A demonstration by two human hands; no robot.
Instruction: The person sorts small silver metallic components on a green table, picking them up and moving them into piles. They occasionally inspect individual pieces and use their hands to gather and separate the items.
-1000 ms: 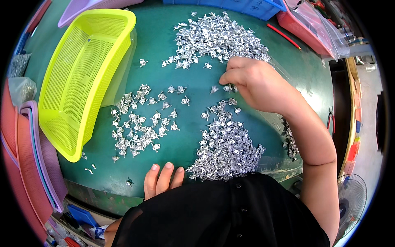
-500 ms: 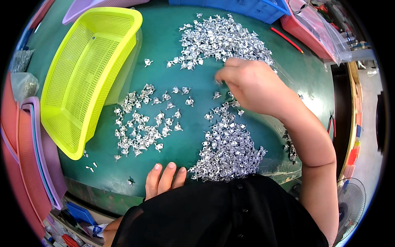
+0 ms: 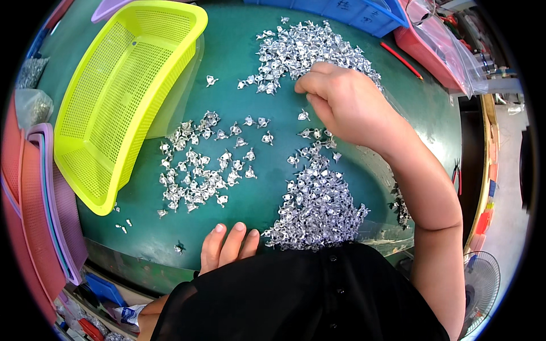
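Note:
Small silvery metal pieces, each with a loop and short prongs, lie in several groups on the green table. My right hand [image 3: 347, 105] hovers by the near edge of the far heap of metal pieces [image 3: 310, 51], its fingers curled toward the thumb. Whatever it may hold between the fingertips is hidden. Below it spreads the near heap of metal pieces [image 3: 318, 204], reaching up to my black shirt. My left hand [image 3: 230, 244] rests on the table's near edge, fingers stretched out, left of that heap. A looser group of metal pieces [image 3: 196, 176] lies farther left.
A yellow-green perforated basket [image 3: 122, 170] stands on the left, beside stacked coloured baskets [image 3: 42, 204]. At the back are a blue bin [image 3: 347, 14] and a pink bin [image 3: 421, 42] with plastic bags. A red pencil [image 3: 401, 59] and red-handled pliers [image 3: 456, 177] lie on the right.
My right hand has shifted slightly, its fingers now blurred less and drawn up toward the far heap. My left hand stays in place. The whole view has moved a little.

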